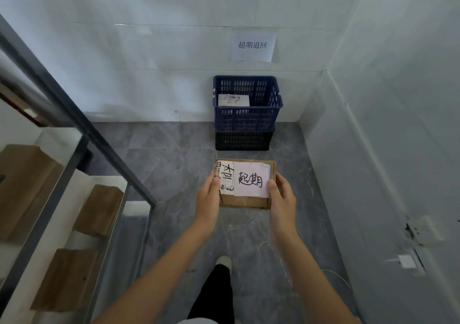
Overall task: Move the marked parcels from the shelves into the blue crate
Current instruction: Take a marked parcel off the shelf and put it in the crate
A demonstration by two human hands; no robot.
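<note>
A parcel storeroom: metal shelves (74,149) of cardboard boxes (99,209) left of the hands (245,199), blue crate (246,104) beyond under a paper wall sign (253,45)

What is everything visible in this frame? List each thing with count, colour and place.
held parcel: one, brown cardboard with a white handwritten label, held in front of the crates
blue crate: one, dark blue, against the far wall, stacked on the black crate
black crate: one, black, on the floor under the blue crate
parcel in crate: one, white, inside the blue crate
wall sign: one, white paper, above the crates
shelf parcels: three, brown, on the left shelving
shelving: one, grey metal frame, left
hands: left hand and right hand, gripping the held parcel's sides
</note>
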